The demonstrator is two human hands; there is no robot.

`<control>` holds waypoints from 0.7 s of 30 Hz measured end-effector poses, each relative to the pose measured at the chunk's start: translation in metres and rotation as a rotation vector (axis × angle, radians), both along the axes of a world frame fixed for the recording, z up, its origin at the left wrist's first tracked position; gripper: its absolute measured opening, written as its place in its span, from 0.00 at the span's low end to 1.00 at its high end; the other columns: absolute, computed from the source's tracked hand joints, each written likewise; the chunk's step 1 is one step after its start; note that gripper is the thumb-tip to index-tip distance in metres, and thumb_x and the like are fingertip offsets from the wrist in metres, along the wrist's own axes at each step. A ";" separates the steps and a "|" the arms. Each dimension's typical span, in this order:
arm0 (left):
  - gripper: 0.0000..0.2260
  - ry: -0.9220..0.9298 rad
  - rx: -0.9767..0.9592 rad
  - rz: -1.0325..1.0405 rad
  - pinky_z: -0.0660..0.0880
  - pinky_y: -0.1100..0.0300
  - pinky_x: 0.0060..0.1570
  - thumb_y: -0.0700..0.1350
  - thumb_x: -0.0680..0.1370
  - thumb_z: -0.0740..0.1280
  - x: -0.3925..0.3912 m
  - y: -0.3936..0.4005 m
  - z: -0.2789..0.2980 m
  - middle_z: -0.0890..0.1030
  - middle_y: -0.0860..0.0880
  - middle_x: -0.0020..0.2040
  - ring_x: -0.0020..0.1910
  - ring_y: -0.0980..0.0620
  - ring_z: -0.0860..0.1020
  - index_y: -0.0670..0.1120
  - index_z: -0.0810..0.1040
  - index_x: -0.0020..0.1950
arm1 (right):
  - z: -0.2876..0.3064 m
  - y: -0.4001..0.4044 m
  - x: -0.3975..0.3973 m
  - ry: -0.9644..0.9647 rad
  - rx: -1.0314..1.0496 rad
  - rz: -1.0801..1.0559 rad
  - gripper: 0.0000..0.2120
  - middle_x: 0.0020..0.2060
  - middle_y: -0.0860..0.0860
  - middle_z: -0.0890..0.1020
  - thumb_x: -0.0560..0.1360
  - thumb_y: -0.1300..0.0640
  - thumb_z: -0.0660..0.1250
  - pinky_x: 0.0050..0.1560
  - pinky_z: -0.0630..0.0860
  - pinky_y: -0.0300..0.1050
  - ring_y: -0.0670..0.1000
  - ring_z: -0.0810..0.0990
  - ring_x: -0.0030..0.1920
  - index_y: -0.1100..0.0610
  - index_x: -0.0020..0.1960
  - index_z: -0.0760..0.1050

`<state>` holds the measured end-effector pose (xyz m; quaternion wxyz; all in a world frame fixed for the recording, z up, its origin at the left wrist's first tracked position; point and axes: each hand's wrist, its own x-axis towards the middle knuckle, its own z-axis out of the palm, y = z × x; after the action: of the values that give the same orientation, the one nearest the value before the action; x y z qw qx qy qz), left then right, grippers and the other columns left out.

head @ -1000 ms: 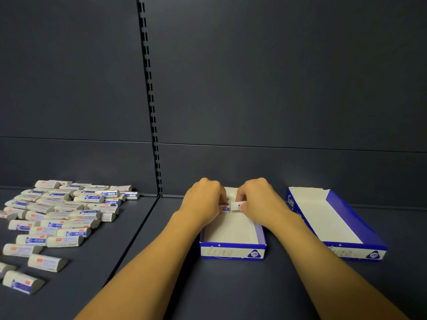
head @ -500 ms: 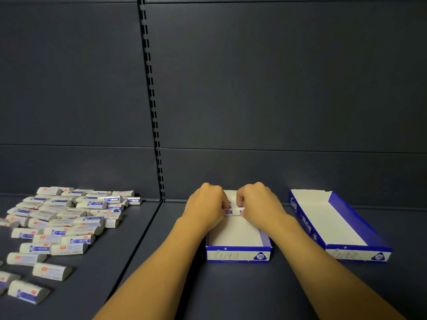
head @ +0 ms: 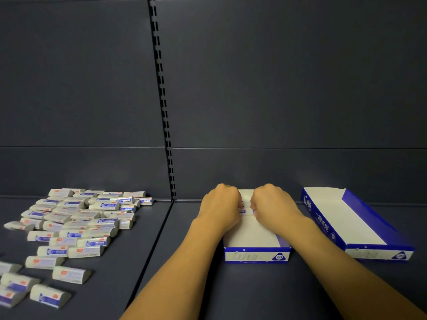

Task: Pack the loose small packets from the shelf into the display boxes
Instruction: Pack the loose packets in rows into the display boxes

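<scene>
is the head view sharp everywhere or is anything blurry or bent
Head view: dim, even light; grey packets at lower left are smeared, the right blue-and-white box has soft print, and the slotted upright bows from wide-angle distortion; the centre is sharper.

A dark slate-grey metal shelf and matching grey back panel, split by a black slotted upright strip. On the left, small white wrapped packets printed with blue bands and small red-orange squares. At centre, an open cardboard display box, plain white inside, royal blue outside, its front white-banded with a blue triangle badge. On the right, a second cardboard display box in the same white and blue, with white lettering on its blue side.
</scene>
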<state>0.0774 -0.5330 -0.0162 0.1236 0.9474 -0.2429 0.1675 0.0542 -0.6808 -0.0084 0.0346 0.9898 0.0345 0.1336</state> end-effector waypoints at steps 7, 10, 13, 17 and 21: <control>0.10 -0.003 -0.008 -0.029 0.79 0.51 0.45 0.38 0.75 0.67 -0.001 0.000 0.002 0.80 0.44 0.52 0.48 0.42 0.79 0.45 0.79 0.55 | -0.003 -0.005 -0.001 0.004 0.063 0.003 0.07 0.48 0.49 0.82 0.76 0.56 0.70 0.45 0.82 0.46 0.51 0.81 0.44 0.48 0.53 0.83; 0.09 -0.033 0.070 -0.050 0.80 0.51 0.47 0.38 0.76 0.67 -0.002 -0.001 0.001 0.80 0.45 0.53 0.49 0.44 0.79 0.45 0.81 0.55 | -0.004 -0.005 -0.004 -0.029 0.014 0.014 0.07 0.49 0.48 0.81 0.77 0.53 0.69 0.40 0.76 0.42 0.51 0.81 0.45 0.48 0.54 0.82; 0.09 -0.077 0.134 -0.060 0.78 0.53 0.45 0.39 0.76 0.68 -0.004 -0.002 0.004 0.80 0.46 0.53 0.50 0.45 0.78 0.45 0.81 0.56 | -0.005 -0.003 -0.005 -0.053 -0.010 0.030 0.07 0.50 0.49 0.81 0.77 0.51 0.69 0.38 0.72 0.41 0.51 0.82 0.46 0.49 0.54 0.81; 0.11 -0.134 0.176 -0.045 0.74 0.54 0.43 0.48 0.77 0.70 -0.006 0.002 0.015 0.79 0.48 0.55 0.55 0.47 0.77 0.48 0.81 0.58 | 0.002 -0.010 -0.007 -0.183 0.093 0.073 0.13 0.54 0.47 0.79 0.77 0.46 0.69 0.41 0.74 0.42 0.50 0.81 0.50 0.48 0.59 0.80; 0.15 -0.086 0.130 -0.016 0.73 0.55 0.43 0.54 0.77 0.70 -0.016 0.017 0.033 0.78 0.51 0.56 0.56 0.50 0.76 0.51 0.79 0.61 | 0.016 -0.017 -0.014 -0.274 0.264 0.113 0.12 0.53 0.46 0.80 0.78 0.47 0.68 0.46 0.76 0.41 0.48 0.79 0.52 0.51 0.58 0.81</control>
<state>0.0614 -0.5159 0.0164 0.0525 0.9434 -0.2662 0.1907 0.0401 -0.6977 0.0072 -0.0987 0.9549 0.0669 0.2719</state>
